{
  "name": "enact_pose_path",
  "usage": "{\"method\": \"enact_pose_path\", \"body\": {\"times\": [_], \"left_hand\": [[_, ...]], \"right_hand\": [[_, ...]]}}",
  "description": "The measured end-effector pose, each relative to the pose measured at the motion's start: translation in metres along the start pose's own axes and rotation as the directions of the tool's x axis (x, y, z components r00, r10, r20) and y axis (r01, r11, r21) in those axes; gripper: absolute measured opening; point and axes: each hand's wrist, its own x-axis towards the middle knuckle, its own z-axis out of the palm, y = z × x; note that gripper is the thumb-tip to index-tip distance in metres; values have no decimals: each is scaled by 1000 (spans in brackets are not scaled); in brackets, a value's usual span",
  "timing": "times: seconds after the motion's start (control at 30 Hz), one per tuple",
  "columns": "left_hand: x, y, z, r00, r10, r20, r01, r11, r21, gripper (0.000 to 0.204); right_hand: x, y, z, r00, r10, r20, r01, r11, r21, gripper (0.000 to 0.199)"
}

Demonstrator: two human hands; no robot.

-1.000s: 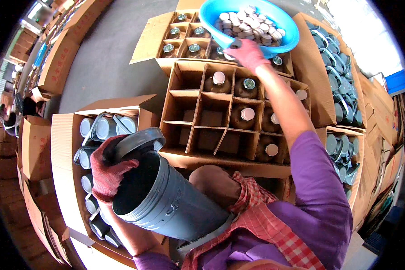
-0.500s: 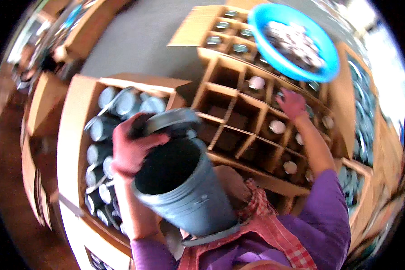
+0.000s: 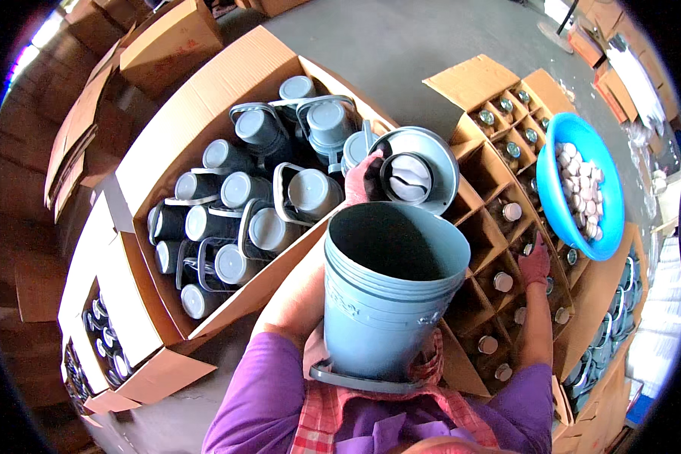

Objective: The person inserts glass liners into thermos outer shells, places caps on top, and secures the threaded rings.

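A worker's left hand, fingers curled around the rim of a round lid, rests above the right edge of a cardboard box of jugs, about fourteen jugs visible inside. One open blue-grey bucket stands against the worker's lap, between that box and a divided box. The right hand reaches inside the divided box's right edge, its fingers at a bottle top; whether they grasp it cannot be told. At least six other white-capped bottles show there. One blue basin of white caps, too many to count, overhangs the far box's right edge. Grey floor offers room beyond the jug box's far edge.
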Motion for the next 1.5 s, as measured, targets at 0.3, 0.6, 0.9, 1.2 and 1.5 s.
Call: {"method": "enact_pose_path", "body": {"times": [0.3, 0.6, 0.9, 1.2, 1.5], "left_hand": [[-43, 13, 21, 834, -196, 515, 231, 973, -4, 26], [-51, 42, 87, 617, -199, 761, 314, 949, -6, 30], [-59, 118, 87, 657, 86, 749, 95, 976, -195, 35], [-102, 124, 51, 650, 145, 746, 8, 980, -197, 40], [-90, 154, 42, 949, 272, 162, -245, 955, -168, 54]], "right_hand": [[-67, -56, -194, 923, -220, -317, 214, 975, -54, 98], [-128, -185, -326, 262, -711, -652, 862, 476, -173, 80], [-103, -253, -307, 206, -611, -764, 877, -232, 421, 59], [-76, -264, -247, 479, -742, -469, 67, -502, 862, 44], [-113, -265, -253, 113, -992, -47, 666, 41, 745, 42]]}}
